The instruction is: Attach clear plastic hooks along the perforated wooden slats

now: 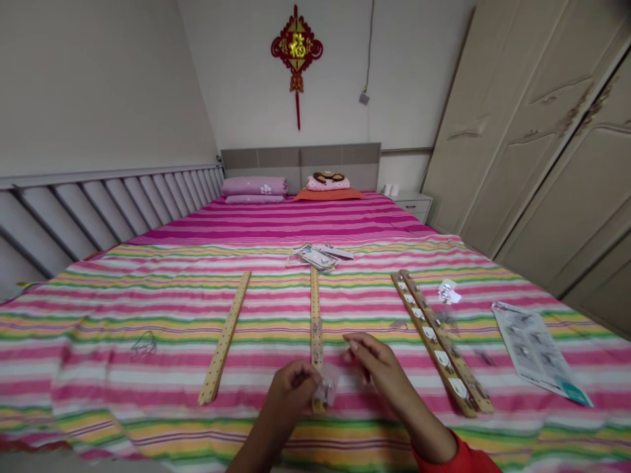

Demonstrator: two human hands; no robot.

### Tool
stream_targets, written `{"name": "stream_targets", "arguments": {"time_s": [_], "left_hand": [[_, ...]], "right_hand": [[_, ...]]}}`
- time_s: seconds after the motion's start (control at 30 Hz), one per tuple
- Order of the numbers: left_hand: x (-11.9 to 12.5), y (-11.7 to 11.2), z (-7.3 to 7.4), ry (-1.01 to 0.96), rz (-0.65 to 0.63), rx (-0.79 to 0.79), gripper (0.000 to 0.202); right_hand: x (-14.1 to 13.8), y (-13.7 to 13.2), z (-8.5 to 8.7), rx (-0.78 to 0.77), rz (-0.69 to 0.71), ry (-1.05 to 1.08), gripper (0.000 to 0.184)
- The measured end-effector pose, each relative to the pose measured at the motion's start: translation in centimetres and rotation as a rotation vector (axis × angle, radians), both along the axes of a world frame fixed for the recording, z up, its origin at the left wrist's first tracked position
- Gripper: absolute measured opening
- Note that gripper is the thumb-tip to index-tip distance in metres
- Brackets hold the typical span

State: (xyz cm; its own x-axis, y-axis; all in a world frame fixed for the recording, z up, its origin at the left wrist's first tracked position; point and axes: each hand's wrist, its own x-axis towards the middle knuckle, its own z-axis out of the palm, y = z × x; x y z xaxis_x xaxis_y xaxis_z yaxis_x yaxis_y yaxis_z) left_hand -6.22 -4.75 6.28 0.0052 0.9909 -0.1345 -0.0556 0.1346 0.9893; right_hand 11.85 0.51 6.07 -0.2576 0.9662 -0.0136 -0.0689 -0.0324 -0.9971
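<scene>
My left hand (pixel 292 389) is closed, its fingertips pinching a small clear plastic bag (pixel 329 382) over the near end of the middle perforated wooden strip (pixel 315 302). Small metallic pieces dot that strip's near half. To the right of the bag, my right hand (pixel 375 362) hovers with thumb and fingertips drawn together; anything between them is too small to make out. Left of both hands lies another perforated strip (pixel 224 338). On the right, two strips lie side by side, one with several white pieces (pixel 442 359) along it, the other (pixel 456 355) carrying small shiny items.
Striped cloth covers the bed. Plastic packets (pixel 319 256) are piled beyond the middle strip. A printed package (pixel 539 348) and a small white-and-silver item (pixel 448 291) lie at right. Thin looped wire (pixel 144 343) rests at left. A slatted rail (pixel 113 210) borders the left side.
</scene>
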Motion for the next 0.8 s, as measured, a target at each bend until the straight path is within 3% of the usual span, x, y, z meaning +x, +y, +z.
{"name": "stream_targets", "arguments": {"time_s": [0.1, 0.2, 0.5, 0.8], "left_hand": [[-0.2, 0.8, 0.1, -0.036, 0.165, -0.015, 0.021], [-0.1, 1.4, 0.0, -0.053, 0.246, -0.011, 0.023], [0.4, 2.8, -0.7, -0.093, 0.298, 0.026, 0.022], [-0.8, 7.4, -0.5, -0.085, 0.325, 0.077, 0.032]], "right_hand": [[-0.4, 0.0, -0.8, -0.029, -0.001, 0.033, 0.036], [-1.4, -0.6, -1.6, -0.049, 0.049, 0.053, 0.036], [-3.6, 0.1, -2.4, -0.067, 0.036, 0.121, 0.041], [-4.4, 5.3, -2.3, 0.045, -0.011, 0.073, 0.034]]}}
